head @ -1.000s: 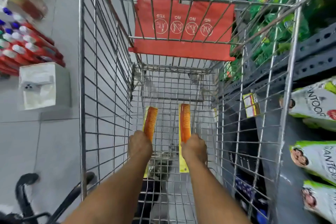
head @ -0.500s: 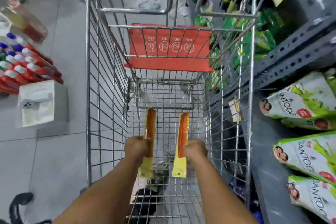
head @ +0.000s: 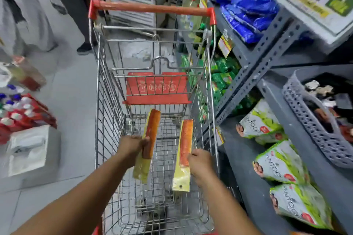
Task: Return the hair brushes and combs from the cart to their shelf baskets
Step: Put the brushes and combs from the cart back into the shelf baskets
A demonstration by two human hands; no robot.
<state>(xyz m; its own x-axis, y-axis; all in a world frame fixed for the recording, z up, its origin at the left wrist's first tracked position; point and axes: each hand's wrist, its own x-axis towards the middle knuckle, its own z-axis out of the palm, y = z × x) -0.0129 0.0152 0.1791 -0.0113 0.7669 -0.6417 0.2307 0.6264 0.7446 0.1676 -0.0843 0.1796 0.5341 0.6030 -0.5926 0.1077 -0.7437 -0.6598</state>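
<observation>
Orange combs on yellow cards, two: left hand (head: 131, 145) grips one comb (head: 151, 133); right hand (head: 200, 162) grips the other (head: 185, 143). Wire cart (head: 107, 101) beneath; grey basket (head: 313, 120) at three o'clock.

The cart (head: 107, 101) stands in the aisle, with shelving (head: 267, 59) just beside its right side and open floor (head: 72, 105) on its left. Above the cart's basket, the left hand (head: 131, 144) holds one packaged comb (head: 150, 139) and the right hand (head: 199, 162) holds a second comb (head: 184, 150), the two side by side and apart. On the right, bagged goods (head: 282, 164) lie on a lower shelf; above them sits a shelf basket (head: 313, 126), its contents too blurred to name. Bottles (head: 21, 110) and a box (head: 30, 149) rest on the floor at left.
</observation>
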